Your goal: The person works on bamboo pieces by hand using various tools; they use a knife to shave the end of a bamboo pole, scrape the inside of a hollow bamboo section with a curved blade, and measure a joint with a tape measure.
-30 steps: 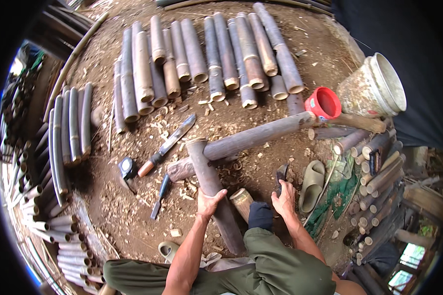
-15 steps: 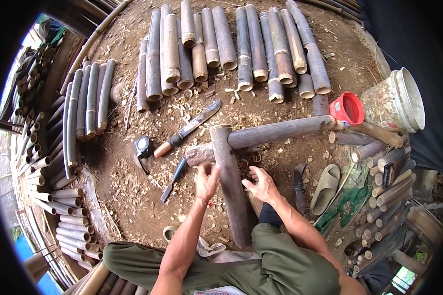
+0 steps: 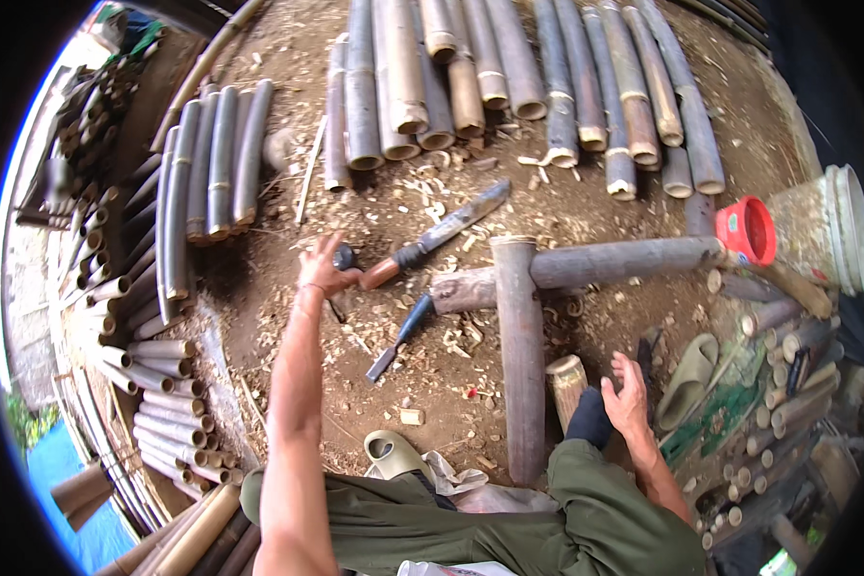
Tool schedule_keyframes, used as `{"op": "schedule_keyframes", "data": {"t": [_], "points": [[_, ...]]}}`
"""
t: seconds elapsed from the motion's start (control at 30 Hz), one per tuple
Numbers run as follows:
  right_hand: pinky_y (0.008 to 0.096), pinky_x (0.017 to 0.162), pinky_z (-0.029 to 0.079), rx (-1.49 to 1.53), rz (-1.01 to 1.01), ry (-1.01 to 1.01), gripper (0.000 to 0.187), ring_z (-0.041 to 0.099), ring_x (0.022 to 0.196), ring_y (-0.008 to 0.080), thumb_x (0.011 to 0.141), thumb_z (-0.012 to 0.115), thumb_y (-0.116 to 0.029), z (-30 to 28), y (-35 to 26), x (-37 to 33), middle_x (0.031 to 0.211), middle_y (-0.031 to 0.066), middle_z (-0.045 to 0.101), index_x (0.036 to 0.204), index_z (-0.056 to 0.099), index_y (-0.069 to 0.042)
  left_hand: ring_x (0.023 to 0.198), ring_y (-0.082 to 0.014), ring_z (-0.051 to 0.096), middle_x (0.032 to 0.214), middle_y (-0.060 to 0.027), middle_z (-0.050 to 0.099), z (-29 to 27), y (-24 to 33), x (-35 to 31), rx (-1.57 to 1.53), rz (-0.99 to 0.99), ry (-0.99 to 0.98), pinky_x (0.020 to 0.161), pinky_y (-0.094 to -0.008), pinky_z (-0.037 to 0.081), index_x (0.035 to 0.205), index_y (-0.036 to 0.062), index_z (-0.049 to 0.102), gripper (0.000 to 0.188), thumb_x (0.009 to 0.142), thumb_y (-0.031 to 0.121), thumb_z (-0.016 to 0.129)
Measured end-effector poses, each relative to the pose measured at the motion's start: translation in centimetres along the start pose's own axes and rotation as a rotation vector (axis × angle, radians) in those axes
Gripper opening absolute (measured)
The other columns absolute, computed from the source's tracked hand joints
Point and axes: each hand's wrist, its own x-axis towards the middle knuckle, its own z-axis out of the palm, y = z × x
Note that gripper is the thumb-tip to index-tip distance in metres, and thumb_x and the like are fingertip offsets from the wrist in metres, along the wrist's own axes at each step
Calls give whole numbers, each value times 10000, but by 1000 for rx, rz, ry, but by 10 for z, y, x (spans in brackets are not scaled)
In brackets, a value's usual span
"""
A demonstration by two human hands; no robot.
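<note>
My left hand (image 3: pixel 326 267) is stretched out over the ground at a dark round tape measure (image 3: pixel 345 256), its fingers apart. The hand partly covers the tape measure; no grip on it shows. Beside it lies a machete (image 3: pixel 456 221) with a brown handle. A chisel (image 3: pixel 403 336) with a blue handle lies nearer me. My right hand (image 3: pixel 627 398) hangs open and bare above my right knee and dark sock. Between my arms a bamboo tube (image 3: pixel 522 374) leans across a wooden log (image 3: pixel 466 288) and another bamboo pole (image 3: pixel 624 262).
Rows of cut bamboo tubes (image 3: pixel 408 77) lie at the far side, with more stacked left and right. A red container (image 3: pixel 745 230) and dirty white buckets (image 3: pixel 816 226) stand at the right. An olive clog (image 3: pixel 689 379) lies near my right hand. Wood chips litter the soil.
My left hand has moved from beside the leaning bamboo tube out left to the tape measure. The right hand has drawn back from the tube toward my right knee. The view has shifted.
</note>
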Motion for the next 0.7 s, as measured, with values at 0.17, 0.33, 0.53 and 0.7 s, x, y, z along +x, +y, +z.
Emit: {"op": "schedule_keyframes", "data": {"t": [0.17, 0.33, 0.53, 0.7], "points": [[352, 848, 538, 146, 15, -125, 491, 634, 974, 256, 849, 655, -46, -1, -35, 17, 1130, 170, 626, 1323, 532, -19, 1297, -416, 485, 1483, -226, 407, -27, 28, 13, 5, 35, -273, 1084, -391, 430, 1476, 172, 449, 1040, 565, 451, 864], [329, 808, 565, 522, 13, -341, 514, 678, 918, 207, 893, 672, -108, 26, -92, 31, 1155, 162, 636, 1362, 492, 2, 796, -329, 716, 1252, -244, 559, -40, 40, -34, -954, -79, -241, 681, -423, 628, 1393, 110, 412, 891, 755, 641, 735], [313, 872, 536, 950, -194, -503, 767, 630, 1024, 194, 964, 659, -326, 41, -160, 32, 1307, 193, 543, 1537, 240, -35, 920, -373, 707, 1290, -239, 525, -33, 172, -163, -1571, 42, -336, 731, -464, 633, 1375, 107, 338, 751, 926, 696, 462], [366, 990, 461, 471, -334, -191, 536, 598, 1128, 270, 876, 736, -253, 20, -152, 6, 1224, 179, 604, 1293, 551, 29, 1035, -330, 654, 1316, -192, 506, -14, 236, -238, -1597, 98, -409, 730, -441, 608, 1545, 179, 157, 820, 949, 513, 610]]}}
